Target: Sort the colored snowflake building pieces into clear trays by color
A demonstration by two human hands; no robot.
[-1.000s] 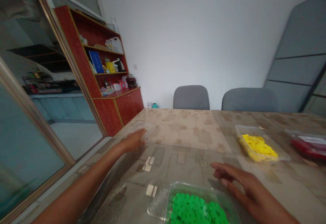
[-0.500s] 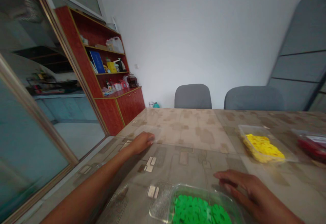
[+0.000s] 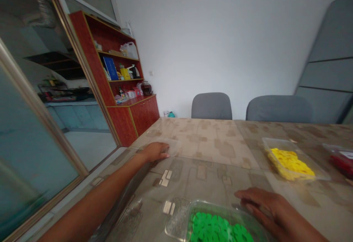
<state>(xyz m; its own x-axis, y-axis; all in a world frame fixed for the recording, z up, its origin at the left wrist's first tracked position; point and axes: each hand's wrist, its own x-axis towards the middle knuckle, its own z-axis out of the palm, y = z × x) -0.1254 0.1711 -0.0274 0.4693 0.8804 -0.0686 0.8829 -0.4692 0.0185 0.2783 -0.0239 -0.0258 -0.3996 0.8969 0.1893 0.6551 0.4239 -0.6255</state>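
Note:
My left hand [image 3: 156,151] reaches to the far left of the table, beside a faint clear plastic piece [image 3: 173,147] that looks like a lid. Its thumb and fingers are slightly apart, and the fingertips touch or nearly touch the plastic. My right hand [image 3: 266,206] hovers low at the right, palm down, fingers stretched out and holding nothing. Just left of it, a clear plastic box [image 3: 204,204] stands at the near edge of view. Green notched plastic discs [image 3: 213,227] fill it, and its lower part is cut off by the frame.
A clear box of yellow pieces [image 3: 292,165] stands to the right on the patterned tablecloth [image 3: 198,183]. Beyond it is a box with red contents [image 3: 342,161]. Two grey chairs [image 3: 211,106] line the far side. A red cabinet [image 3: 135,119] stands at the left.
The view has shifted slightly, so everything appears a little further right. My left thumb has come a bit away from the fingers. My right hand stays beside the green discs.

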